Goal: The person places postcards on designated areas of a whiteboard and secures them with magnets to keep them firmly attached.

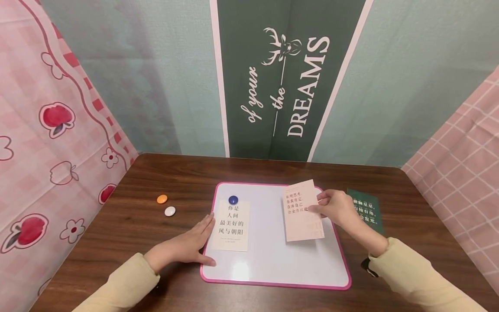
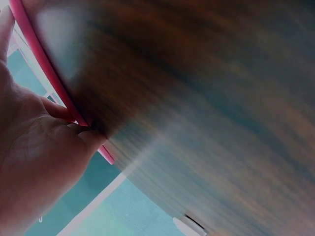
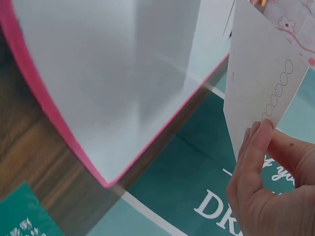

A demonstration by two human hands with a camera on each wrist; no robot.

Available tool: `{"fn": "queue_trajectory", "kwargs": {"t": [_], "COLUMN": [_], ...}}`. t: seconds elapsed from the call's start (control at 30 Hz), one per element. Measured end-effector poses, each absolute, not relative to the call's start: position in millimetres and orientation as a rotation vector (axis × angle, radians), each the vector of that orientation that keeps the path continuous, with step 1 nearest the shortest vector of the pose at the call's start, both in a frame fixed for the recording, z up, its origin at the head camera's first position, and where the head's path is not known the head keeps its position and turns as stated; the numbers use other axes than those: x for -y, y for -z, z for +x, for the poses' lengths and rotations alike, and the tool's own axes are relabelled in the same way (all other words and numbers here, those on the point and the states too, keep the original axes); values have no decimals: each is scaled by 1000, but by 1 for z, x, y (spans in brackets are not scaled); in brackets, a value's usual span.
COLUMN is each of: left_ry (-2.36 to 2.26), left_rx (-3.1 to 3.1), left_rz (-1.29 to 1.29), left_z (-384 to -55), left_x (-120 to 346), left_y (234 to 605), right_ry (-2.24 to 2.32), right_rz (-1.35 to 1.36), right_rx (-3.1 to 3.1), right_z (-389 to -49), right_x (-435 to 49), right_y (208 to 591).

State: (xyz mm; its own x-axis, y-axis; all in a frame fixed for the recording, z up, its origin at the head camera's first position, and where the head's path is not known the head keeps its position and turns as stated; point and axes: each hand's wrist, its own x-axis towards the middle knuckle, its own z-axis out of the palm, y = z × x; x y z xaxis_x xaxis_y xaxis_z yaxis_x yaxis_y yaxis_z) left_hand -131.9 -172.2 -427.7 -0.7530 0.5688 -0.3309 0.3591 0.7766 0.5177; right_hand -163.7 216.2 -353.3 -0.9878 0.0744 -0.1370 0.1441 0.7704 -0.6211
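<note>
A pink postcard (image 1: 302, 212) with printed characters is pinched at its right edge by my right hand (image 1: 337, 208), above the right part of a pink-framed whiteboard (image 1: 269, 264). In the right wrist view the card's pale back (image 3: 258, 64) shows a row of small printed circles, and it stands apart from the board. My left hand (image 1: 189, 242) rests on the board's left edge, thumb spread from the extended fingers. Beside it a cream card (image 1: 230, 236) lies on the board, with a round blue magnet (image 1: 233, 199) at its top edge.
An orange magnet (image 1: 162, 199) and a white magnet (image 1: 170, 211) lie on the wooden table (image 1: 128, 216) left of the board. A dark green card (image 1: 368, 210) lies to the right, partly behind my right hand. Fabric curtains (image 1: 175, 86) enclose the table at the back and sides.
</note>
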Motion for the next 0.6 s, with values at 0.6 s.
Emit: {"fn": "queue_trajectory", "kwargs": {"t": [0.6], "left_ry": [-594], "left_rx": [-2497], "left_rz": [712], "left_z": [-132], "left_x": [173], "left_y": [429], "right_ry": [1162], "right_rz": [196], "right_rx": [-2675], "right_z": [-171], "right_x": [-199], "right_y": [371]}}
